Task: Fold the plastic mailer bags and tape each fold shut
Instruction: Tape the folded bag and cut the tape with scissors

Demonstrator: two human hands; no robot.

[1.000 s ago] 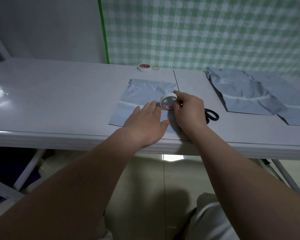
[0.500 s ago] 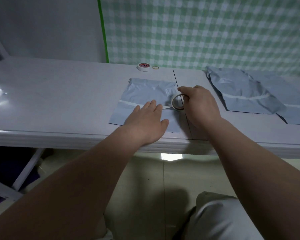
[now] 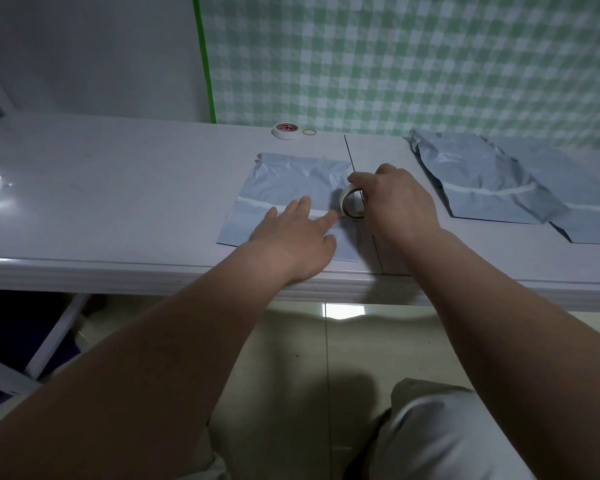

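Observation:
A grey folded mailer bag [image 3: 291, 181] lies flat near the table's front edge, with a pale strip of tape along its fold. My left hand [image 3: 293, 237] presses flat on the bag, its fingers straight and its index tip on the tape strip. My right hand [image 3: 400, 206] grips a roll of clear tape [image 3: 353, 206], held on edge at the bag's right side, just right of my left fingertips. Two more grey mailer bags [image 3: 482, 181] lie overlapping at the right.
A second tape roll with a red core [image 3: 285, 130] and a small rubber band [image 3: 309, 132] sit at the table's back edge by the green checked wall. The white table [image 3: 101, 188] stretches left. A seam runs across it beside the bag.
My right hand has drawn the tape roll rightward along the fold, from the bag's middle to its right edge. The scissors seen earlier by my right hand are out of sight. My left hand stayed put.

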